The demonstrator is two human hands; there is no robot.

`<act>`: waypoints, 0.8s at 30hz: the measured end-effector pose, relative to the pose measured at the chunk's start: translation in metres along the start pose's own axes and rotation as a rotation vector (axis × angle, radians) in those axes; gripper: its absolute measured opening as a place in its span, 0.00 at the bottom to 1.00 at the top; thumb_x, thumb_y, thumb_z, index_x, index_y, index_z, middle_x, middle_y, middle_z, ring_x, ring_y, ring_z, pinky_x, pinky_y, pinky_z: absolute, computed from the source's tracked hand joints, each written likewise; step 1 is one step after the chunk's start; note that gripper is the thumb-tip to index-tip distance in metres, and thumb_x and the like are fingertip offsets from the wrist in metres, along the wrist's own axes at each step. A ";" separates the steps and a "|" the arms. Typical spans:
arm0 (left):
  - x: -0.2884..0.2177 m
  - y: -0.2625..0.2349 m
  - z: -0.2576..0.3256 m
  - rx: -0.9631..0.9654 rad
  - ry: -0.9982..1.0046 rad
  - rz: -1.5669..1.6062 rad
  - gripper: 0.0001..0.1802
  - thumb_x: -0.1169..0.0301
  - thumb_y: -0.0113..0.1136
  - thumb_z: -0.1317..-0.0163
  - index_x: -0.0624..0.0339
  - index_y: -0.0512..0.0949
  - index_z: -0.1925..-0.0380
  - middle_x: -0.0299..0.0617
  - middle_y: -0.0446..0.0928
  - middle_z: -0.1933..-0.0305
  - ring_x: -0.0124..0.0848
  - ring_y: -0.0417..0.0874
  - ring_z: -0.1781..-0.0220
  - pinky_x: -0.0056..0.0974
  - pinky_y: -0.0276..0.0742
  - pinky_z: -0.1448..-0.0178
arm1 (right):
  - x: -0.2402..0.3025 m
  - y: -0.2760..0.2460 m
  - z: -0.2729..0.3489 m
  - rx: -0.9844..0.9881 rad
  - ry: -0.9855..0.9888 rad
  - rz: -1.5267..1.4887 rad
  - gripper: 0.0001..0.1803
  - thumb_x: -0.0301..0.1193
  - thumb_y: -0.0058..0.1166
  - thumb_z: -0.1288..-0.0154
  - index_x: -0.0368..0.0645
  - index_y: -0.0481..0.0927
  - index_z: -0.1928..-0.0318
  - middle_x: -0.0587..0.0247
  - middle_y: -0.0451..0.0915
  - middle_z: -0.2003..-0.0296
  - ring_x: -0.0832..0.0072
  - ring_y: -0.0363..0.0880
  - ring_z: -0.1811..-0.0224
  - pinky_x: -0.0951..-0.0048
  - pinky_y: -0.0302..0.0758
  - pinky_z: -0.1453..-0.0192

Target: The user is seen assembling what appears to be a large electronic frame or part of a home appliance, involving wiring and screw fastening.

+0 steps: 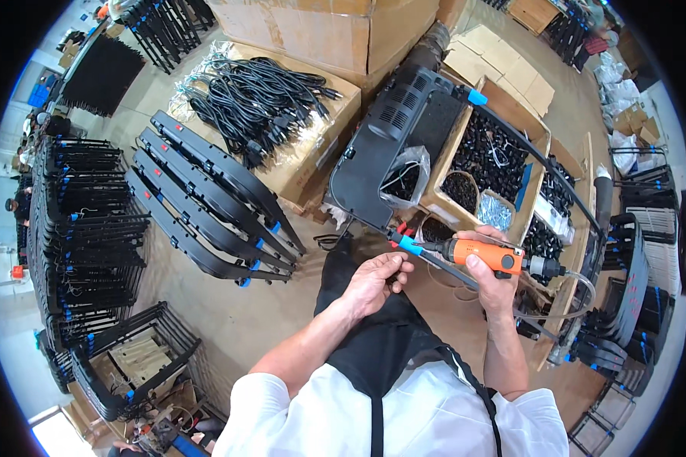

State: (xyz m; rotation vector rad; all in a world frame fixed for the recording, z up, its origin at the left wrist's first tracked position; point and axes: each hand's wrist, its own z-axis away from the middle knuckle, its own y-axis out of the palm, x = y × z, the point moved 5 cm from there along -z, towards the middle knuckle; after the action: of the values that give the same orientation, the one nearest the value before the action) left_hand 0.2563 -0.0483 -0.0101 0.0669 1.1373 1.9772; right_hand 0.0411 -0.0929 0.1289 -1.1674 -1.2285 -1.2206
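The right hand (pixel 489 276) is closed around an orange power screwdriver (pixel 484 255), its tip aimed left at the blue clip (pixel 410 245) on the black frame (pixel 404 137). The left hand (pixel 373 280), fingers curled, pinches the frame's edge just beside that clip. If the bit slips off, it could jab those fingers. Beyond, a box of black parts (pixel 495 156) sits beside the frame.

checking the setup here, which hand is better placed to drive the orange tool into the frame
Right, most likely: the right hand already grips the orange power screwdriver, aimed at the black frame, while the left hand steadies the frame by the blue clip.
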 end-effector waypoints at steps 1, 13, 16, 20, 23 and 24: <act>0.003 -0.005 0.000 0.019 -0.013 0.010 0.12 0.63 0.57 0.19 0.59 0.80 0.49 0.36 0.82 0.60 0.26 0.79 0.65 0.31 0.74 0.63 | 0.000 0.003 0.006 -0.014 0.011 -0.013 0.29 0.25 0.67 0.35 0.34 0.73 0.35 0.46 0.87 0.45 0.62 0.85 0.41 0.58 0.80 0.32; -0.006 -0.023 -0.025 -0.024 -0.136 0.270 0.13 0.58 0.52 0.16 0.55 0.78 0.55 0.31 0.76 0.66 0.23 0.73 0.71 0.28 0.68 0.71 | -0.014 0.048 0.018 0.078 -0.001 0.251 0.26 0.27 0.70 0.35 0.37 0.79 0.38 0.57 0.85 0.43 0.67 0.82 0.39 0.61 0.75 0.29; -0.012 -0.027 -0.028 -0.022 -0.155 0.304 0.13 0.60 0.52 0.16 0.57 0.79 0.54 0.31 0.76 0.66 0.23 0.72 0.71 0.28 0.67 0.72 | -0.023 0.054 0.016 0.094 -0.023 0.310 0.29 0.24 0.68 0.34 0.36 0.72 0.35 0.49 0.85 0.42 0.63 0.83 0.38 0.58 0.78 0.29; -0.015 -0.030 -0.032 -0.003 -0.180 0.381 0.13 0.61 0.52 0.17 0.58 0.79 0.51 0.32 0.76 0.66 0.23 0.72 0.71 0.27 0.67 0.72 | -0.025 0.066 0.014 0.073 0.008 0.220 0.29 0.23 0.67 0.33 0.37 0.72 0.35 0.49 0.85 0.42 0.61 0.83 0.36 0.57 0.77 0.28; -0.018 -0.030 -0.033 -0.010 -0.202 0.387 0.13 0.61 0.52 0.17 0.58 0.79 0.50 0.32 0.75 0.66 0.23 0.72 0.71 0.28 0.67 0.72 | -0.026 0.069 0.011 0.076 0.002 0.269 0.29 0.22 0.67 0.33 0.37 0.72 0.35 0.49 0.84 0.42 0.61 0.82 0.36 0.56 0.77 0.28; -0.018 -0.030 -0.033 -0.015 -0.215 0.372 0.13 0.60 0.53 0.17 0.58 0.79 0.50 0.32 0.75 0.67 0.23 0.72 0.71 0.28 0.66 0.72 | -0.026 0.071 0.011 0.070 0.005 0.270 0.29 0.22 0.67 0.33 0.37 0.72 0.35 0.49 0.84 0.42 0.61 0.82 0.36 0.56 0.77 0.28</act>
State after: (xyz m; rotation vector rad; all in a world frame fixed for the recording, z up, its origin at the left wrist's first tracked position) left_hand 0.2733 -0.0761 -0.0456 0.5036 1.0227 2.2373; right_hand 0.1122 -0.0797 0.1055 -1.2325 -1.0623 -0.9711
